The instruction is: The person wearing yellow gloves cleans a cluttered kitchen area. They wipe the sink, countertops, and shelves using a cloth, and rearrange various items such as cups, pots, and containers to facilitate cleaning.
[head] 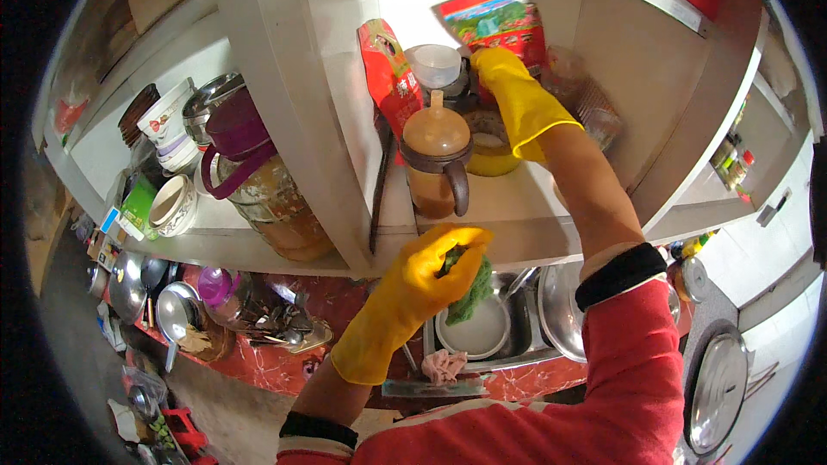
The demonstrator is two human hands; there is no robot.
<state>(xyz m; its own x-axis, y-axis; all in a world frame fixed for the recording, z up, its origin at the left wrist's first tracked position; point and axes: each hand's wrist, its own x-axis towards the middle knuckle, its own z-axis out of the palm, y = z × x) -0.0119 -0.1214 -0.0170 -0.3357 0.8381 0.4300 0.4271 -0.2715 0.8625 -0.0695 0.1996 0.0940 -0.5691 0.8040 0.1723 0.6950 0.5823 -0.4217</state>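
My left hand [446,268], in a yellow rubber glove, is closed around a green cloth [473,294] below the shelf edge. My right hand [494,68], gloved in the same yellow, reaches into the cupboard and grips the lower edge of a red printed packet [494,22], its fingertips partly hidden. In front of the cupboard's back wall stand a red pouch [392,77] and a translucent plastic container [436,64]. A brown-handled jug [437,161] with a domed lid stands nearer me, beside a yellow ring-shaped object [494,158].
A cupboard divider [291,90] stands left of the jug. Beyond it are a large jar with a purple lid [239,119] and stacked bowls [174,203]. Clear plastic packaging [597,113] lies right of my right forearm. Below are a sink [533,329] holding a basin and a red counter [271,361].
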